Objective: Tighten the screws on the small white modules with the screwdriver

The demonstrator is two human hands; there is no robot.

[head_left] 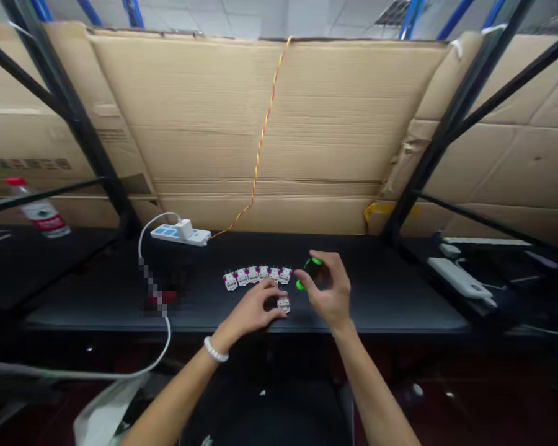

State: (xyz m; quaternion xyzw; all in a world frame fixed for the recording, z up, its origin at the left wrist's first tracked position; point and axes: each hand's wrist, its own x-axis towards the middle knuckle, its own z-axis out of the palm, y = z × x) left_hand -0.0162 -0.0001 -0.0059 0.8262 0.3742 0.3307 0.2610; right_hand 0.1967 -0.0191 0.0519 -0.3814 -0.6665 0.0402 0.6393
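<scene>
My left hand (253, 308), with a white beaded bracelet at the wrist, pinches a small white block-shaped part (283, 304) at the black table's front half. In my right hand (331, 288) is a screwdriver with a black and green handle (313, 267), gripped between thumb and fingers. Its thin shaft slants down and left toward the white part; whether the tip touches anything cannot be made out. Just beyond my left fingers, several similar white and purple parts (252, 274) with thin pins sit side by side in a curved row.
Behind the black tabletop (395, 297) stands a cardboard wall (204, 124). A white power strip (198, 236) with a plug lies back left, its white cable (169, 334) hanging over the front edge. Dark metal posts (446, 139) flank both sides. A bottle (46, 214) stands far left.
</scene>
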